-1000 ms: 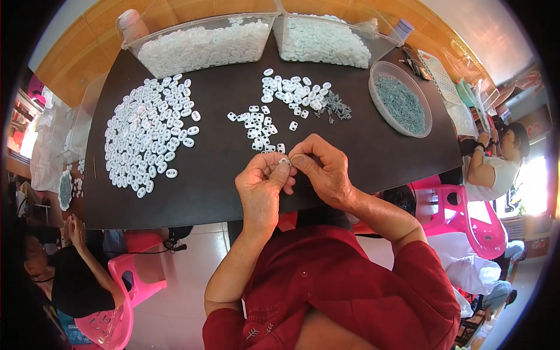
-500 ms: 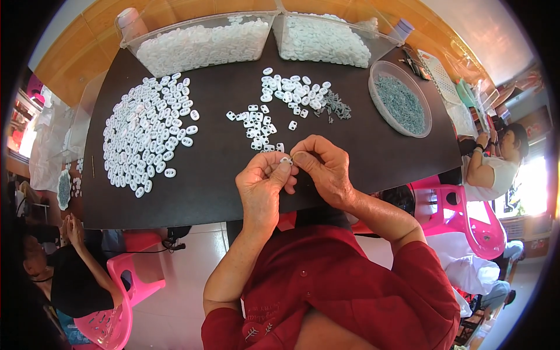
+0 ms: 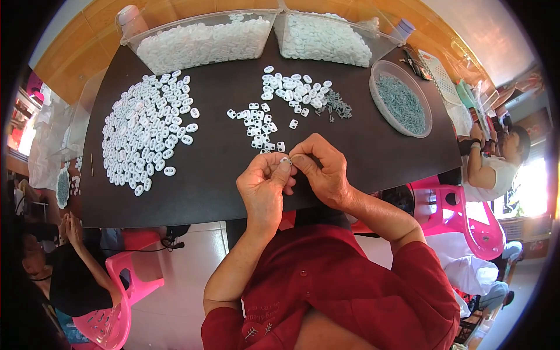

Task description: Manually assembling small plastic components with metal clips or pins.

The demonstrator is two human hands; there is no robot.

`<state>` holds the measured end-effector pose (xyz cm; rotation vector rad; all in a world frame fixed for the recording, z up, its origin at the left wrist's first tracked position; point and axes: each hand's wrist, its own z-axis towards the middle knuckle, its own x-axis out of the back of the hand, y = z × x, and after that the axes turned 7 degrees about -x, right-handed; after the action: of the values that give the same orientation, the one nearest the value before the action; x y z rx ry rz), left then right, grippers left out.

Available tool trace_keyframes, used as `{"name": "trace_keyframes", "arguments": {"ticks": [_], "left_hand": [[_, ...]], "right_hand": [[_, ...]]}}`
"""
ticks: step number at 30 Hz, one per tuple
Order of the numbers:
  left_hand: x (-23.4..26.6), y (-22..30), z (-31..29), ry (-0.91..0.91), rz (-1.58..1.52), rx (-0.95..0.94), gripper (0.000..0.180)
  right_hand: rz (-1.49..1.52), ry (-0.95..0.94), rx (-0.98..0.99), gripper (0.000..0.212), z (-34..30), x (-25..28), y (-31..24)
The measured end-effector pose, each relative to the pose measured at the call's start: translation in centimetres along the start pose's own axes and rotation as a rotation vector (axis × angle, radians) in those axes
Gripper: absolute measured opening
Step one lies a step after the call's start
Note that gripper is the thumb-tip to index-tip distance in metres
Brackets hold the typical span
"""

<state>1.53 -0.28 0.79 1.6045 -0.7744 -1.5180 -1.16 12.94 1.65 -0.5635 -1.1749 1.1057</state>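
own hands [image 3: 262, 185]: 2 | held piece [image 3: 284, 160]: 1 | bins ahead [image 3: 175, 29]: 2

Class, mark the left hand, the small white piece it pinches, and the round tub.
Left hand [image 3: 261, 185], head view: middle of hand.
Small white piece [image 3: 284, 160], head view: visible face.
Round tub [image 3: 384, 111], head view: lower-left wall.

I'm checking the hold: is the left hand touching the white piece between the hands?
Touching: the head view shows the left hand holding the white piece under its thumb tip.
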Motion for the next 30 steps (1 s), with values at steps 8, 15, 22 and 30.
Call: {"name": "trace_keyframes", "arguments": {"ticks": [8, 15, 22, 30], "left_hand": [[-0.1, -0.3, -0.4, 0.032, 0.027, -0.054, 0.008], [-0.2, -0.6, -0.7, 0.061, 0.068, -0.114, 0.01], [-0.2, -0.9, -0.7, 0.062, 0.18, -0.181, 0.009], [-0.1, -0.5, -0.2, 0.067, 0.041, -0.083, 0.011]], "right_hand": [[0.092, -0.033, -0.063, 0.003, 0.0, -0.3, 0.0], [0.031, -0.072, -0.079, 0.003, 0.3, 0.0, -0.2], [0.04, -0.076, -0.038, 0.005, 0.1, -0.3, 0.7], [0.085, -0.144, -0.155, 0.005, 1.0, 1.1, -0.3]]}}
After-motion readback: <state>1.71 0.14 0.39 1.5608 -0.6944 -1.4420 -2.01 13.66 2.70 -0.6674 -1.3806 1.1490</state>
